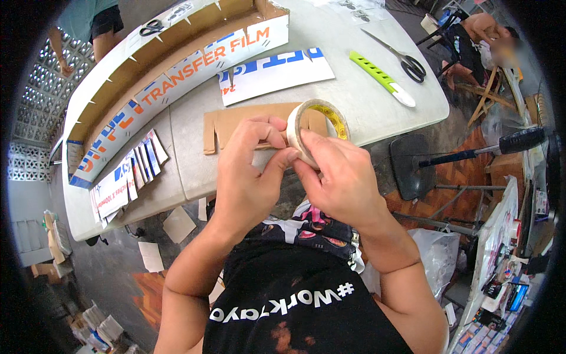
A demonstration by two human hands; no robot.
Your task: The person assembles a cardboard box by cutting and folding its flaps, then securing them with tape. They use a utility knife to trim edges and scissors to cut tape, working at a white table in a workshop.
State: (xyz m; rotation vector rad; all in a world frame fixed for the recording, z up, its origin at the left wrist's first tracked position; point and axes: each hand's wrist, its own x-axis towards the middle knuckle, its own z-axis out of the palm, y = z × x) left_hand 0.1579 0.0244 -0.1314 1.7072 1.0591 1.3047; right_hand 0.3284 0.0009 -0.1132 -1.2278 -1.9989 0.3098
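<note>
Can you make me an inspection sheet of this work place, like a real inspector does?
Surface: pale table, with a seam across it.
Job's things: tape roll, held above a notched brown cardboard piece.
Clutter: green-and-white cutter, black-handled scissors, long open box, cardboard strips.
Hands: right hand grips the roll; left hand has fingertips at its edge, pinch unclear.
Cables: nothing seen for certain.
Surroundings: standing person upper left, seated person upper right.

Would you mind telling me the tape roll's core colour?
The core is yellow with dark markings, clearest in head view.
</note>
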